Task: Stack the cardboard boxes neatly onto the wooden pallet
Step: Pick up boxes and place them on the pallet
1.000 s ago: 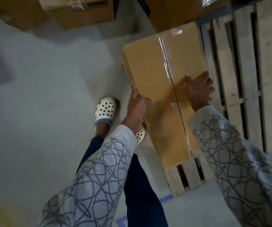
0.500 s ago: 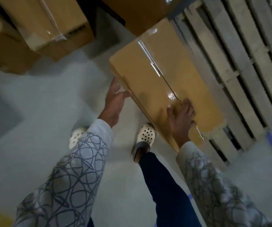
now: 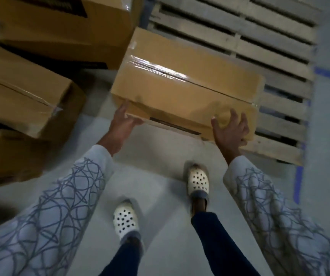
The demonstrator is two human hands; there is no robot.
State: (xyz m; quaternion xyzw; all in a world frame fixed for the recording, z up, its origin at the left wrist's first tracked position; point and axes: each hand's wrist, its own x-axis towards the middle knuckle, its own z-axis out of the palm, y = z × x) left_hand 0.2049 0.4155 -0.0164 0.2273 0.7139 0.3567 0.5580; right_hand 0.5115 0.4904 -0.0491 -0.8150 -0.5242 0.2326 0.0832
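Grey floor (image 3: 160,156); at 12 o'clock our taped cardboard box (image 3: 180,90), contents hidden, hangs partly over the wooden pallet (image 3: 259,42). Our left grip (image 3: 121,124) clasps its left corner; our right grip (image 3: 229,130) presses it, fingers spread. Blurred boxes (image 3: 21,96) sit at 10 o'clock.

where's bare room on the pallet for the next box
Bare slats of the wooden pallet beyond and right of the taped box. Crowded on the left, where cardboard boxes stand close. The left hand and right hand take the box's near side.
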